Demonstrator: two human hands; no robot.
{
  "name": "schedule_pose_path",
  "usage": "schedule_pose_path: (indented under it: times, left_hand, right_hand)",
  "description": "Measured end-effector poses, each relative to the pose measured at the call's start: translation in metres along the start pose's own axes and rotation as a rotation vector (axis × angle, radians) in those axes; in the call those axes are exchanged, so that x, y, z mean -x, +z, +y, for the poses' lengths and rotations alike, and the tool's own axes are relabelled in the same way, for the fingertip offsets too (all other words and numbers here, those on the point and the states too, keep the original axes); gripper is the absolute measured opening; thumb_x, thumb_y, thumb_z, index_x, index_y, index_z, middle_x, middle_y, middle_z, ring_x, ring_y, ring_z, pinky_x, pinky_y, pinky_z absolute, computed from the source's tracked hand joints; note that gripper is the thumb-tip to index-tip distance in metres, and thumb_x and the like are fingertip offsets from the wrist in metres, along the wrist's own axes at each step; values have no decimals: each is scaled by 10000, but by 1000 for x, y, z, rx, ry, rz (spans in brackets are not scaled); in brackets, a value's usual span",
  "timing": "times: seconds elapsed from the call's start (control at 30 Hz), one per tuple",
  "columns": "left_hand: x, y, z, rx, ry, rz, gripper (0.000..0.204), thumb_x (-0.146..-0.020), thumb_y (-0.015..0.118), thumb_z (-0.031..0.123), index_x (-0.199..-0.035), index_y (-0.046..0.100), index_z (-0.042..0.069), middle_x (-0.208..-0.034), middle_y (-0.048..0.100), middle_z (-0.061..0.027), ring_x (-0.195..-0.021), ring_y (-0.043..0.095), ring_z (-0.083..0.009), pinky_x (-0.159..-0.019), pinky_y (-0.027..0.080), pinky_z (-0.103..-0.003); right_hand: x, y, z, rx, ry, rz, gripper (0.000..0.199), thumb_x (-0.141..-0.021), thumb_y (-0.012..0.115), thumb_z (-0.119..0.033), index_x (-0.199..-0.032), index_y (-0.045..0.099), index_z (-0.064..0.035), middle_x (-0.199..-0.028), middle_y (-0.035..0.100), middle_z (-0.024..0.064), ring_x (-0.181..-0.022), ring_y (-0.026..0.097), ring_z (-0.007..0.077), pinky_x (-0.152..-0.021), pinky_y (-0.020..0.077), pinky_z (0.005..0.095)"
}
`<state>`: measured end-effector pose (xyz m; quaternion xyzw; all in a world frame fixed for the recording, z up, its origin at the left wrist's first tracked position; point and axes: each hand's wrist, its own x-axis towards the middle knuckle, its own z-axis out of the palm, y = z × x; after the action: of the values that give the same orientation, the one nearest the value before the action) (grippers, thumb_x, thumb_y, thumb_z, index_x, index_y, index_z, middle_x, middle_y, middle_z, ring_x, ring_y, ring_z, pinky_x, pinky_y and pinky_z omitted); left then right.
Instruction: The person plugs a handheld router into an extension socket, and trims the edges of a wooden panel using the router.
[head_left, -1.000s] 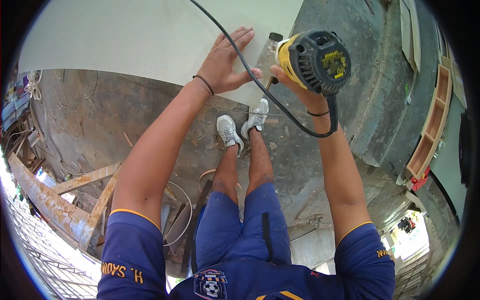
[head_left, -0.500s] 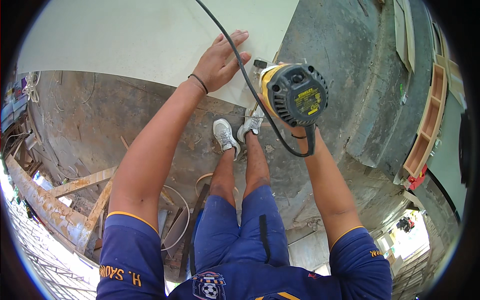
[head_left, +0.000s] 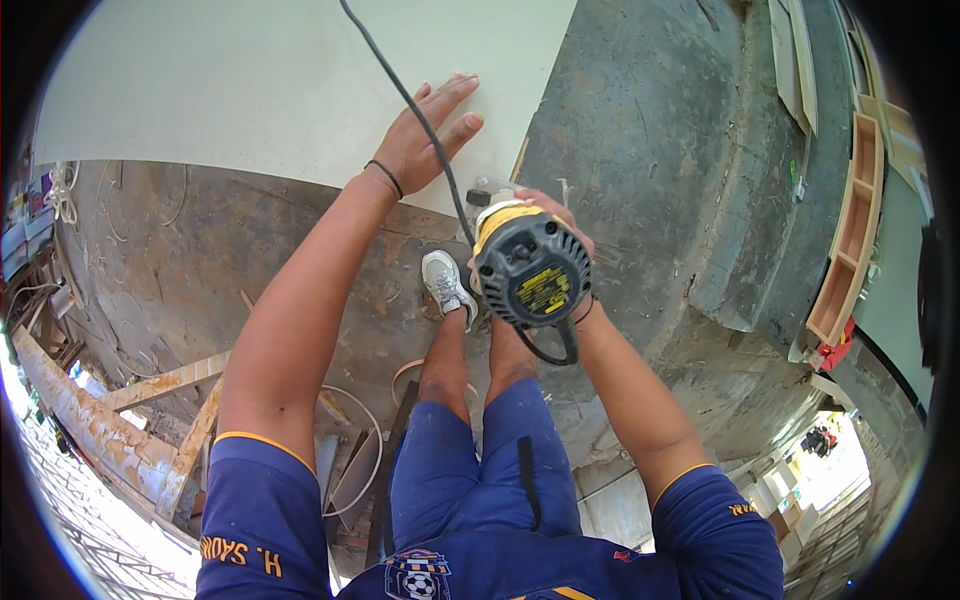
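A large white board [head_left: 250,90] spreads across the far side in front of me. My left hand [head_left: 425,132] lies on it near its front edge, fingers stretched out and holding nothing. My right hand [head_left: 556,212] is wrapped around a yellow and black trim router [head_left: 532,268], its fingers showing on the far side of the body. The router's clear base [head_left: 492,188] is at the board's near right corner; the bit is hidden. From the router a black cord [head_left: 410,103] runs forward over the board, passing across my left hand.
Below the board is a stained concrete floor [head_left: 640,150], where my shoe [head_left: 445,285] stands. A wooden frame with compartments [head_left: 852,235] lies far right, beside a red object [head_left: 836,348]. Timber pieces [head_left: 165,380] and a pale hose [head_left: 375,440] lie at lower left.
My right hand has brought the router left and toward me, around the board's near corner. The cord has shifted left with it. My left hand has stayed flat on the board.
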<state>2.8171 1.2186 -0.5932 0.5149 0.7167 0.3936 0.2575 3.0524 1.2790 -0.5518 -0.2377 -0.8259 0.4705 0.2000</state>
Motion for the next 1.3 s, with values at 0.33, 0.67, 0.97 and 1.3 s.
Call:
schedule_pose_path:
  times: [0.33, 0.67, 0.97, 1.3]
  left_hand:
    - [-7, 4, 7, -39, -68, -8, 624, -966, 453, 494, -1396, 438, 42, -1451, 438, -163, -1406, 326, -292, -1165, 171, -467]
    - [-1, 57, 56, -660, -314, -65, 909, -714, 708, 481, -1469, 325, 153, -1583, 164, -125, -1476, 81, -322, -1020, 120, -768]
    - [47, 54, 67, -568, -258, -151, 834, -713, 674, 290, -1460, 341, 129, -1581, 177, -131, -1472, 104, -337, -1074, 130, -699]
    - [85, 18, 47, -302, 43, -239, 599, -837, 603, 160, -1401, 428, 63, -1507, 368, -113, -1436, 253, -323, -1150, 184, -526]
  right_hand:
    - [20, 2, -34, -161, 101, 39, 463, -719, 744, -52, -1142, 561, -89, -1177, 639, 173, -1022, 652, 355, -841, 542, 387]
    - [76, -13, -32, -215, 181, 70, 460, -739, 740, -74, -1158, 553, -48, -1195, 628, 177, -1080, 629, 345, -885, 527, 376]
    - [82, -46, -11, -220, 271, 204, 383, -751, 726, -46, -1108, 587, -47, -1145, 662, 166, -1037, 664, 303, -857, 534, 358]
    - [8, -29, -21, -205, 40, 117, 408, -762, 680, -30, -1156, 582, -75, -1147, 646, 177, -1051, 640, 348, -866, 522, 369]
